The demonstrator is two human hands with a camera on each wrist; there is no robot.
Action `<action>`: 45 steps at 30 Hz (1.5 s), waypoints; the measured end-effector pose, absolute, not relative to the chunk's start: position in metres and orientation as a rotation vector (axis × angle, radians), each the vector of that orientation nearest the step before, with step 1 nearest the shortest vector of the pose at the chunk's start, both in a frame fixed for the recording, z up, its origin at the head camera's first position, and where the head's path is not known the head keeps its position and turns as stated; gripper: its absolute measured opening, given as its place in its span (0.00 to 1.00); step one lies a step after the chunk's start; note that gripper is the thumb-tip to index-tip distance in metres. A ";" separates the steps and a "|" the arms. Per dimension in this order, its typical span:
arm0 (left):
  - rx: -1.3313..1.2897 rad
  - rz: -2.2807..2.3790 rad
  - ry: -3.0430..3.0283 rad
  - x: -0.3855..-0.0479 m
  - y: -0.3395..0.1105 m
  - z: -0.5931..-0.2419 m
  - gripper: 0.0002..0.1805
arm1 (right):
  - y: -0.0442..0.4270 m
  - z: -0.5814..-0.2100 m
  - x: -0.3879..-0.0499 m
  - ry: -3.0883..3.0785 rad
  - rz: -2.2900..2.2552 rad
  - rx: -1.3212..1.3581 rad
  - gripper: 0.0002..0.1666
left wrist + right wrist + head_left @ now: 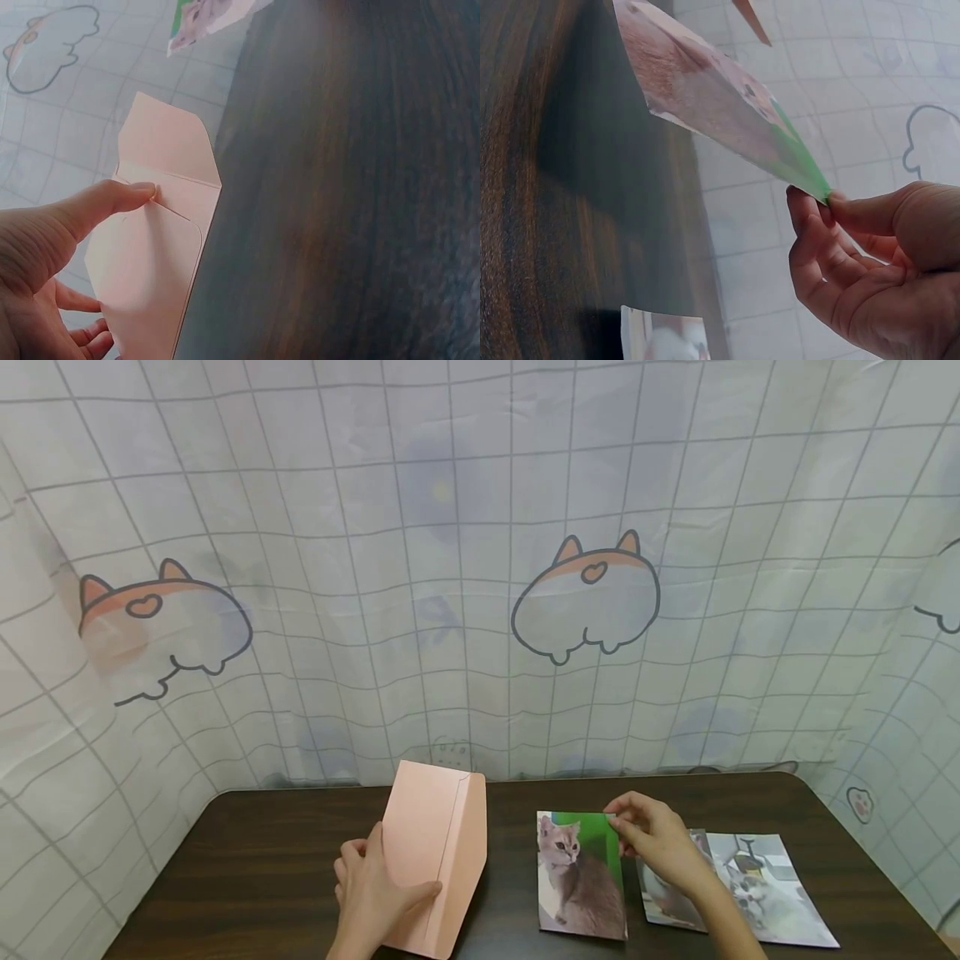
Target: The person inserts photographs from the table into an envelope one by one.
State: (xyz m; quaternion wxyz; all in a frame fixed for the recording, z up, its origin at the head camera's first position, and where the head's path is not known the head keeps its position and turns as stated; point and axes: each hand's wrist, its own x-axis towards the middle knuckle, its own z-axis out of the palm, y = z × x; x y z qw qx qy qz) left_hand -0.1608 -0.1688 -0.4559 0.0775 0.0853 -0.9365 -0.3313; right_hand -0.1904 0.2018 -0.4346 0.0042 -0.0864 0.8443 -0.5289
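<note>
My left hand [378,889] grips a pink envelope [423,843], its flap [169,139] unfolded. In the left wrist view the thumb [127,196] lies across the envelope near the flap's fold, with the other fingers behind. Between thumb and fingertips, my right hand [656,839] pinches the top right corner of a cat photo [581,885] with a green background. The right wrist view shows this photo [705,90] lifted off the table and slanting away from the fingers. Envelope and photo are apart.
Two more cat photos lie on the dark wooden table [247,877] at the right: one [671,902] partly covered by my right arm, the other [772,893] beside it. A white grid-patterned curtain [480,568] hangs behind the table and along its sides.
</note>
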 end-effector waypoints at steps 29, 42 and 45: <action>0.255 -1.009 -2.786 -0.162 -0.163 -0.459 0.69 | 0.195 -0.421 -0.184 2.570 -1.769 -0.276 0.11; 0.234 -1.011 -2.753 -0.161 -0.157 -0.461 0.69 | 0.191 -0.416 -0.180 2.520 -1.822 -0.289 0.12; 0.234 -1.015 -2.751 -0.161 -0.155 -0.461 0.69 | 0.189 -0.414 -0.179 2.503 -1.834 -0.283 0.12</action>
